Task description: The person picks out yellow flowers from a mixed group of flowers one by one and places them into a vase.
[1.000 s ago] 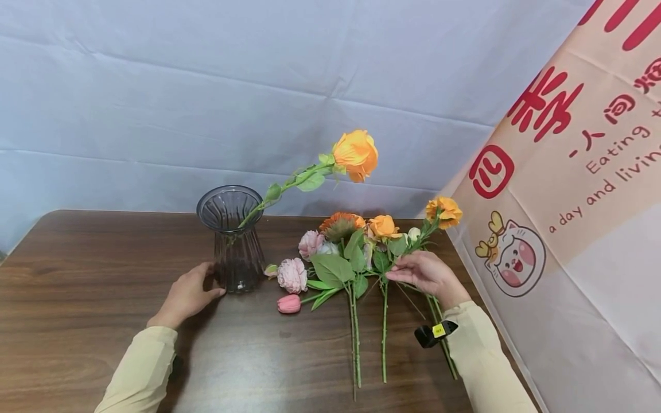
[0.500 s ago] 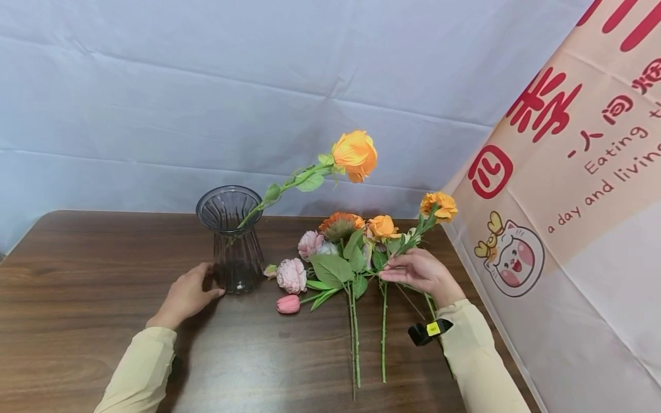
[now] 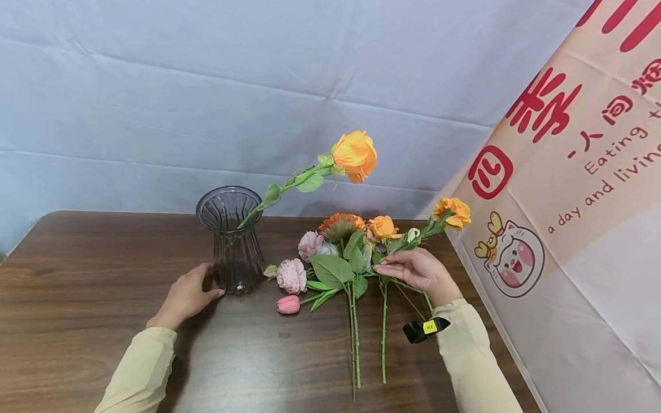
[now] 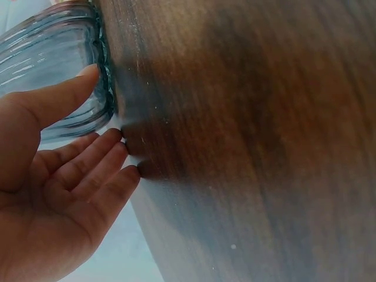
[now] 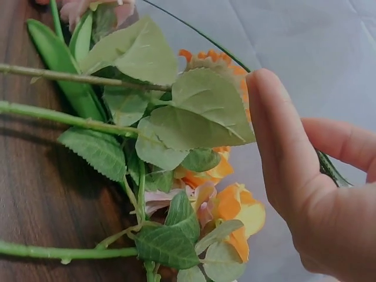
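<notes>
My left hand (image 3: 187, 293) cups the foot of a smoky, ribbed glass vase (image 3: 240, 267), thumb in front and fingers at its left side. Seen from the left wrist, the thumb (image 4: 64, 97) overlaps the glass (image 4: 53, 61) and the fingertips are low near the tabletop. An orange rose (image 3: 355, 156) leans out of the vase to the right. My right hand (image 3: 423, 274) pinches the leafy stem of a ruffled orange flower (image 3: 452, 213), whose head tilts to the right. In the right wrist view a thin stem (image 5: 200, 32) runs off from the fingertips.
Between the hands lies a heap of artificial flowers: pink peonies (image 3: 291, 275), a pink tulip (image 3: 288, 304), an orange gerbera (image 3: 338, 221) and a smaller orange rose (image 3: 383, 227). Their stems (image 3: 384, 338) point towards me. A pale cloth (image 3: 155, 115) and printed banner (image 3: 568, 218) border the brown table (image 3: 93, 275).
My right hand has shifted left over the heap; the ruffled orange flower's head first moved slightly left and up, then right and down. My left hand and the vase have stayed put.
</notes>
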